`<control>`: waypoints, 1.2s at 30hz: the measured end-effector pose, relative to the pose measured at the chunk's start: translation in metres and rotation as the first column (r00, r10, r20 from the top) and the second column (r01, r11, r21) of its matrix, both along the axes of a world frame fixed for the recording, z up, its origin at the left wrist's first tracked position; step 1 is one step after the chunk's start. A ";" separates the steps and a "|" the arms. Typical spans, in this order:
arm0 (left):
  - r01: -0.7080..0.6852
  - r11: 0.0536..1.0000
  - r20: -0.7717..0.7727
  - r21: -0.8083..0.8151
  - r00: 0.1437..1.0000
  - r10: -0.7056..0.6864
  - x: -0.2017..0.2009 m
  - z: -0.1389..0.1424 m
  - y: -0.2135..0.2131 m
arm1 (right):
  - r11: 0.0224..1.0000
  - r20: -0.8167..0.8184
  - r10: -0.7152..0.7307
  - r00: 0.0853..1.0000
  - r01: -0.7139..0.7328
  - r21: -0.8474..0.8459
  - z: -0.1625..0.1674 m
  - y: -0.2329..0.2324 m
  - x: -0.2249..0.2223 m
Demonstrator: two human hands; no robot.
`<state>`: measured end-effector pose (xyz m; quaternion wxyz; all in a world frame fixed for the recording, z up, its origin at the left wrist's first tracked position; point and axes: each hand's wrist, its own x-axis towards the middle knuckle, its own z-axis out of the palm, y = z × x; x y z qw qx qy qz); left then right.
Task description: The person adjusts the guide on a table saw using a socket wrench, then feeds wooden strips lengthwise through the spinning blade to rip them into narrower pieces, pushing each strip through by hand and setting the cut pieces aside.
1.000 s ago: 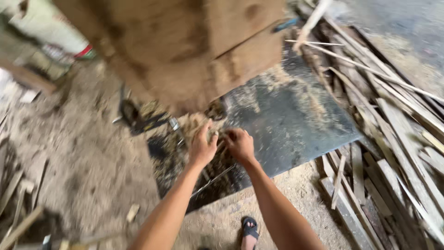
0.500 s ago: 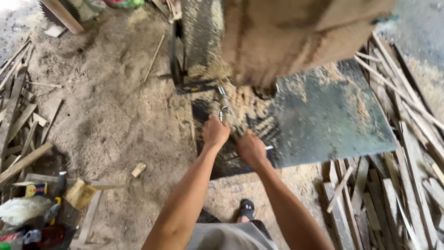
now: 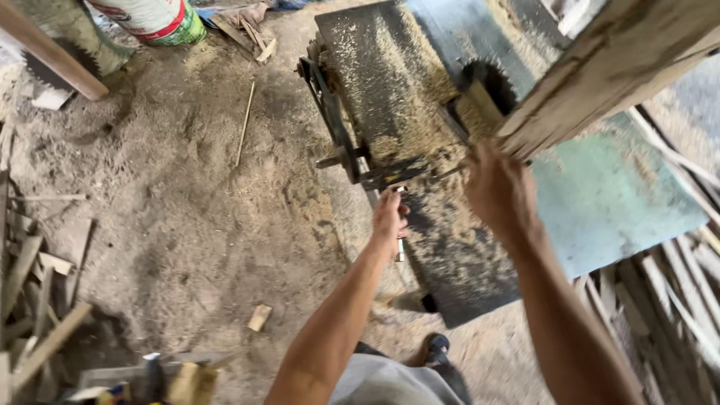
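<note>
1. Head view looks down on a metal saw table (image 3: 600,202) with a dark top, strewn with sawdust.
2. Left hand (image 3: 390,217) sits at the near left edge of the table, its fingers curled shut around a small metal handle (image 3: 400,247) that hangs just below the edge fittings.
3. Right hand (image 3: 501,191) is over the table to the right of the left hand. It is blurred; its fingers point away toward the far side and reach the near end of a big wooden plank (image 3: 600,75). Whether they actually grip the wood cannot be told.
4. That plank slants up from the middle of the table to the far right corner of the view, close to the camera.
5. A round saw blade (image 3: 487,79) rises through the table top just left of the plank's lower end, with a heap of sawdust beside it.
6. A black metal bracket (image 3: 337,135) runs along the table's left edge, just beyond the left hand.
7. Left of the table lies a dirt floor (image 3: 187,195) covered in sawdust, with a small wood block (image 3: 259,317) near the person's left arm.
8. Thin wooden slats (image 3: 660,300) are piled at the near right, beside the table.
9. A white sack (image 3: 150,16) stands at the far left.
</note>
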<state>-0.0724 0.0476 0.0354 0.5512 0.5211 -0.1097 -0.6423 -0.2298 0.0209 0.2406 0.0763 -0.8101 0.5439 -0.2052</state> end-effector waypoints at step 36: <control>0.115 0.963 -0.586 0.242 0.809 0.051 0.003 -0.038 -0.007 | 0.851 -0.097 -0.493 0.864 0.503 0.153 0.045 -0.089 0.030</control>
